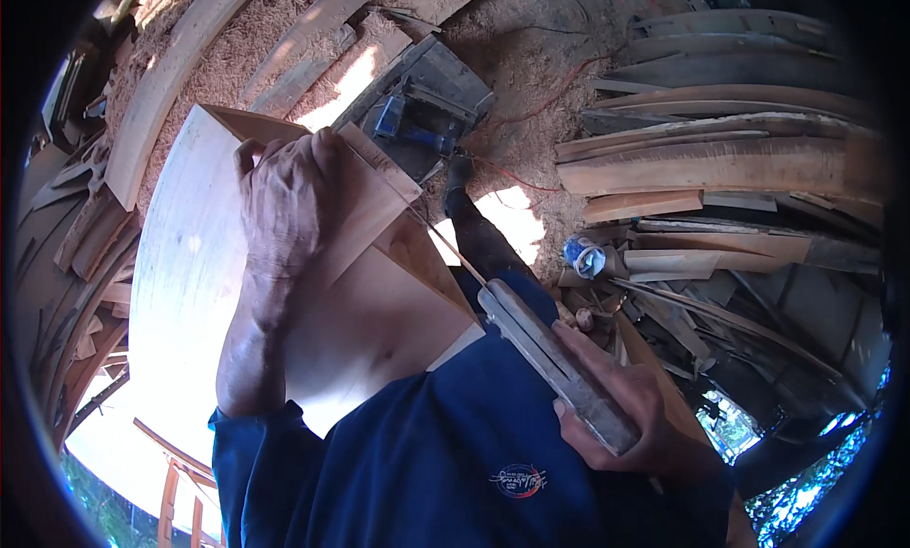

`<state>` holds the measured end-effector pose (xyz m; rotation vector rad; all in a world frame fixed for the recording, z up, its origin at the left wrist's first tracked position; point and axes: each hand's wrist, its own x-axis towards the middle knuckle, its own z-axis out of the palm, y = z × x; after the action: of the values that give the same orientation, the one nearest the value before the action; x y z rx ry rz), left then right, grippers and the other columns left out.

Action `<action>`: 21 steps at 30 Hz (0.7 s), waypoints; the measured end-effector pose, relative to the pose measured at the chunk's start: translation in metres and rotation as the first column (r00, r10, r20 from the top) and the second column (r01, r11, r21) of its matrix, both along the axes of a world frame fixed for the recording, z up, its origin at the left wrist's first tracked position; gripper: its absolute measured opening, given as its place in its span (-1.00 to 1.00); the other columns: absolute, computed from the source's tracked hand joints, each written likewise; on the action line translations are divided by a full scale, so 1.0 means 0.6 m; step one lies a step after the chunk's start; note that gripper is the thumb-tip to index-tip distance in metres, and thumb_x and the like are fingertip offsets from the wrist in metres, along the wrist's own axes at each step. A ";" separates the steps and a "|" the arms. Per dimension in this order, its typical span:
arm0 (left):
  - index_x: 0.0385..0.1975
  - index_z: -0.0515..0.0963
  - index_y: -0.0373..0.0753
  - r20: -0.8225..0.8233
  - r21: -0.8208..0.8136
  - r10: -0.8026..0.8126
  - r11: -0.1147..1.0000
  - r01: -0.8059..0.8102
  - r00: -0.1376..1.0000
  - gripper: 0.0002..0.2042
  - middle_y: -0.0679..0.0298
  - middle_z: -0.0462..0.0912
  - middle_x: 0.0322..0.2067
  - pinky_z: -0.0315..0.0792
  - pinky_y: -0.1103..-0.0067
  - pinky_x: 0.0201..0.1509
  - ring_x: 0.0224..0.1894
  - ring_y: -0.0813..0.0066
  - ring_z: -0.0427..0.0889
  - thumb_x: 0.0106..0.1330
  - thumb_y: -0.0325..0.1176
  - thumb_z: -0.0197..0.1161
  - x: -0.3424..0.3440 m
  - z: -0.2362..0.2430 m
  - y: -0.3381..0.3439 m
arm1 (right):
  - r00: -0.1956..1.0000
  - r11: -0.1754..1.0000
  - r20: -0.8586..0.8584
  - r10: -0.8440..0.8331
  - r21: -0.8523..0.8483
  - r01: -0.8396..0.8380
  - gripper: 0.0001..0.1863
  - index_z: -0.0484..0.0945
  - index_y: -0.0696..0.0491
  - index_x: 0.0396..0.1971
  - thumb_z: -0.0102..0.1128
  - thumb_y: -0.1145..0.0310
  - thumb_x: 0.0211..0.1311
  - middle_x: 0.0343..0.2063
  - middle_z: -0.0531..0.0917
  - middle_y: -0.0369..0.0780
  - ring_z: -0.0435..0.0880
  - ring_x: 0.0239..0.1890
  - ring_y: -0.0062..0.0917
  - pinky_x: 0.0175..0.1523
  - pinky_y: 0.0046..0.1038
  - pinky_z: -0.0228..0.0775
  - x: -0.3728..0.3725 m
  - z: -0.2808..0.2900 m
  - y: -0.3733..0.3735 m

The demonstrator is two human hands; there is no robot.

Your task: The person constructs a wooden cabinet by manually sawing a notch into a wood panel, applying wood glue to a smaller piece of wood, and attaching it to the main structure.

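My left hand (pixel 284 202) presses on a small pale board (pixel 374 211), its fingers curled over the far edge. That board lies at a slant across a larger light wooden piece (pixel 365 330) with a curved outer side, which rests in front of me. In my right hand (pixel 630 387) is a handsaw (pixel 559 363), held by its worn, greyish wooden handle. The thin blade is seen nearly edge-on and runs up and left to the small board's right corner. Whether its teeth are in the wood, I cannot tell.
Beyond the boards stands a dark box-like stand with a blue tool (pixel 406 121); a reddish cord (pixel 517 178) trails nearby. Stacked curved planks (pixel 720 164) fill the right side. A blue can (pixel 584 257) stands near offcuts. More planks (pixel 180 83) and shavings lie at far left.
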<state>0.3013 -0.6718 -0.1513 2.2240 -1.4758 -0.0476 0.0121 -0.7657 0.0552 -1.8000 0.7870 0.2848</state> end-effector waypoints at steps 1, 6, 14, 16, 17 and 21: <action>-0.45 0.56 -0.18 -0.031 0.011 0.006 1.000 -0.006 0.999 -0.63 0.18 0.64 -0.50 0.24 0.18 0.20 -0.24 0.16 0.64 0.59 -0.25 -0.10 0.001 0.015 -0.004 | 0.999 1.000 0.053 0.008 0.027 -0.009 -0.15 0.19 0.24 0.44 0.30 0.57 0.10 -0.08 0.72 0.02 0.81 -0.20 -0.33 -0.07 -0.39 0.63 0.006 -0.007 -0.002; -0.47 0.56 -0.18 -0.081 0.150 -0.009 0.988 0.022 0.997 -0.63 0.17 0.64 -0.50 0.22 0.17 0.21 -0.23 0.15 0.65 0.59 -0.25 -0.09 0.015 -0.013 -0.010 | 0.994 0.997 0.080 -0.078 0.030 0.076 -0.26 0.28 0.31 0.36 0.26 0.59 0.11 -0.08 0.72 0.00 0.78 -0.29 -0.40 -0.07 -0.45 0.59 0.124 -0.125 -0.012; -0.44 0.59 -0.20 -0.026 0.068 0.035 0.997 -0.033 0.999 -0.62 0.16 0.67 -0.47 0.23 0.17 0.23 -0.19 0.15 0.66 0.59 -0.24 -0.09 0.005 0.003 -0.003 | 0.998 0.995 0.053 -0.033 0.100 0.027 -0.15 0.15 0.25 0.46 0.30 0.55 0.15 -0.13 0.74 -0.02 0.81 -0.22 -0.40 -0.05 -0.43 0.61 0.008 -0.003 -0.003; -0.44 0.59 -0.21 -0.088 0.035 -0.002 0.999 0.006 0.996 -0.62 0.16 0.67 -0.47 0.23 0.18 0.22 -0.19 0.15 0.66 0.59 -0.23 -0.08 0.013 0.004 -0.010 | 0.986 0.998 0.157 -0.061 0.024 0.057 -0.13 0.13 0.21 0.47 0.32 0.53 0.15 -0.23 0.75 -0.03 0.82 -0.27 -0.34 -0.12 -0.41 0.63 0.043 -0.053 -0.001; -0.44 0.59 -0.21 -0.092 0.092 -0.010 0.996 0.019 0.996 -0.62 0.16 0.67 -0.47 0.23 0.18 0.22 -0.19 0.16 0.65 0.59 -0.23 -0.08 0.013 0.000 -0.007 | 0.993 0.998 0.100 -0.059 0.021 0.057 -0.19 0.19 0.25 0.44 0.28 0.58 0.15 -0.17 0.74 -0.05 0.76 -0.28 -0.46 -0.09 -0.44 0.60 0.088 -0.096 -0.005; -0.44 0.59 -0.20 -0.037 0.119 -0.003 0.993 0.007 0.999 -0.65 0.17 0.67 -0.47 0.25 0.22 0.21 -0.21 0.20 0.66 0.58 -0.25 -0.06 0.017 -0.015 -0.003 | 0.989 0.994 0.104 -0.101 0.040 0.097 -0.23 0.25 0.26 0.41 0.26 0.61 0.15 -0.17 0.72 -0.12 0.66 -0.34 -0.59 -0.10 -0.44 0.56 0.132 -0.126 -0.003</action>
<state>0.3114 -0.6734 -0.1606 2.3006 -1.4945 -0.1811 0.0914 -0.7673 -0.0204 -1.7230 0.7890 0.1357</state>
